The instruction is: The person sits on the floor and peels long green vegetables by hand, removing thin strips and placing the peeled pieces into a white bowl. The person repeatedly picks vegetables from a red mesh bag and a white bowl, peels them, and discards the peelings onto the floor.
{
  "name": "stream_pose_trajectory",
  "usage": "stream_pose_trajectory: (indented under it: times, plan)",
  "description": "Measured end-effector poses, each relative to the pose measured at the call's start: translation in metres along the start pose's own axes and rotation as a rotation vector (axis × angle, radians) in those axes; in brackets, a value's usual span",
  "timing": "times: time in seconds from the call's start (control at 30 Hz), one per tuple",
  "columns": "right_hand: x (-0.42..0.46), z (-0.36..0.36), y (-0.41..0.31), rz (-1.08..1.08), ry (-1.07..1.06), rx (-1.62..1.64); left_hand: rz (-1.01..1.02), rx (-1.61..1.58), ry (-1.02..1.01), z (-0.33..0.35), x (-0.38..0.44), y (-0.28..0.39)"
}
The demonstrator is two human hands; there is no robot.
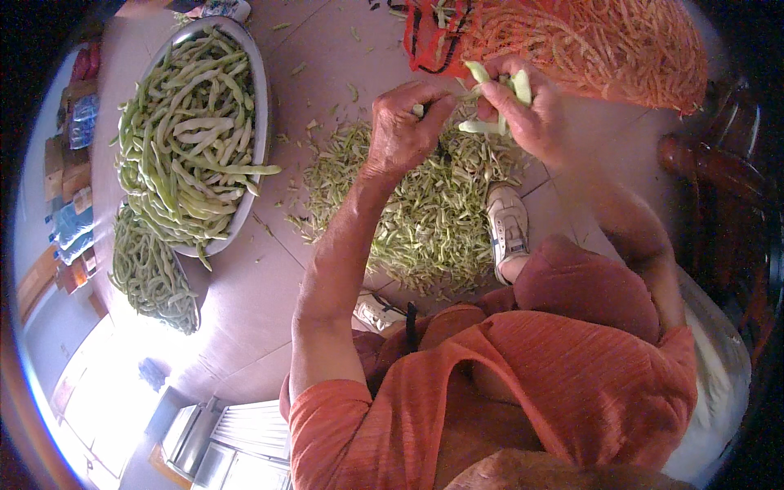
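My left hand (407,119) is closed on a green bean piece (418,110), of which only a pale end shows between the fingers. Close to its right, my right hand (520,110) grips several pale green bean pieces (522,87) that stick out between the thumb and fingers. Both hands are above a wide heap of broken bean pieces (429,208) on the floor. Long whole green beans (184,153) fill a large oval metal basin (262,110) at the left. At the upper right lies a red mesh bag (600,55) full of long beans.
A second heap of thin green beans (150,275) is below the basin. My shoes (508,220) flank the broken pieces. Dark wooden furniture (710,159) stands at the right. Boxes and packets (73,184) line the far left. A person's hand (147,7) shows at the top left.
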State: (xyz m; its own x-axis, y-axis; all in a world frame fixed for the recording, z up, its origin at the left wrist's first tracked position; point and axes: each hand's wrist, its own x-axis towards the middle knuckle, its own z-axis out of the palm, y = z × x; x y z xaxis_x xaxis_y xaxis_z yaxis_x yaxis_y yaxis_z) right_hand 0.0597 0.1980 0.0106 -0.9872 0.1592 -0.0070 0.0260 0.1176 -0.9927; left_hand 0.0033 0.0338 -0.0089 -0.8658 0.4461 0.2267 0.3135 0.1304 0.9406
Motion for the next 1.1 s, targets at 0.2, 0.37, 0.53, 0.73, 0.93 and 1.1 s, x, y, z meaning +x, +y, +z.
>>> stream_pose_trajectory:
  times: [0.2, 0.37, 0.53, 0.73, 0.93, 1.1]
  plan:
    - [0.004, -0.014, 0.017, 0.123, -0.058, -0.031, -0.316, -0.376, 0.071, -0.024, 0.011, 0.023]
    - [0.008, -0.024, 0.013, 0.261, -0.075, 0.208, -0.445, 0.352, -0.091, -0.064, 0.019, -0.023]
    - [0.014, -0.054, 0.011, 0.310, -0.188, 0.456, -0.181, 0.844, -0.246, -0.051, 0.026, -0.085]
    - [0.010, -0.064, 0.017, 0.576, -0.013, 0.634, -0.164, 0.668, -0.238, 0.020, 0.106, -0.120]
    - [0.006, -0.083, 0.046, 0.531, 0.026, 0.982, -0.348, 0.891, -0.353, 0.072, 0.129, -0.169]
    - [0.009, -0.074, 0.034, 0.536, 0.020, 0.832, -0.375, 0.781, -0.222, 0.064, 0.101, -0.184]
